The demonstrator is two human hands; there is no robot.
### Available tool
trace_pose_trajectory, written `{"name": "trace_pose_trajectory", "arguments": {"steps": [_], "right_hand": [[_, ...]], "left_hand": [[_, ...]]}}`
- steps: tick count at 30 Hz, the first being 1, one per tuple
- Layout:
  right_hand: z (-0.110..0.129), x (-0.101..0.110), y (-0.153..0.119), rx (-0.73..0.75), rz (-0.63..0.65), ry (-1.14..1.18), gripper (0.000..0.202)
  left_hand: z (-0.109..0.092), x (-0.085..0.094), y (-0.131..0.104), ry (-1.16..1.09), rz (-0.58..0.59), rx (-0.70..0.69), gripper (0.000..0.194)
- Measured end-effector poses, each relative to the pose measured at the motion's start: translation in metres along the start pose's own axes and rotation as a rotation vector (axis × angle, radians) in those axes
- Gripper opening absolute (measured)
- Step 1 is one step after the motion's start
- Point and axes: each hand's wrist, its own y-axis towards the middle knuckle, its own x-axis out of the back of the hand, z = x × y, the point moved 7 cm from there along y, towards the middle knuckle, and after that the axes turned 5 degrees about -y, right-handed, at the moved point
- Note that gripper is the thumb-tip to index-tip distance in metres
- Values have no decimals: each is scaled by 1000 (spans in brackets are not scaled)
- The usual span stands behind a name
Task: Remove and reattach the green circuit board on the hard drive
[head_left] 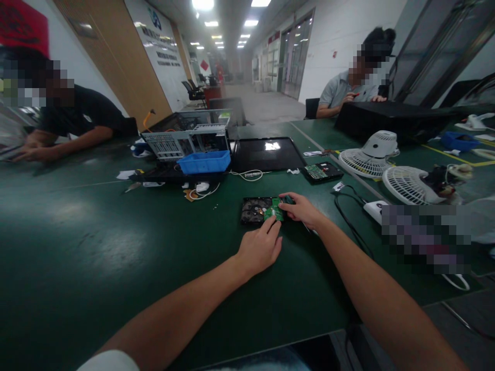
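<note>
A hard drive [252, 212] lies on the green table with its dark underside up. Over its right part is a green circuit board [275, 212]; I cannot tell whether it is still attached. My left hand [260, 246] reaches in from below, fingers stretched out, fingertips on the board's near edge and thumb apart. At the board's right end, my right hand [300, 208] has thumb and forefinger closed around its edge, partly hiding it. Something thin and pale shows under the right wrist, too small to name.
A second hard drive [323, 171] lies behind on the right. Farther back are a blue bin [204, 162], an open computer case [170, 144] and a black panel [266, 154]. White fan parts [365, 159], a power strip [375, 210] and cables occupy the right. Two people sit across the table.
</note>
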Motion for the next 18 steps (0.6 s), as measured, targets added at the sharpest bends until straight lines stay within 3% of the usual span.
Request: {"name": "trace_pose_trajectory", "arguments": {"steps": [8,18], "right_hand": [[3,1,-3,-35,-24,12,41],[-3,1,1,-20,-11,-34,44]], "left_hand": [[10,-2,1,92,-5,104,52],[13,-4,2,71,-4,115,51]]}}
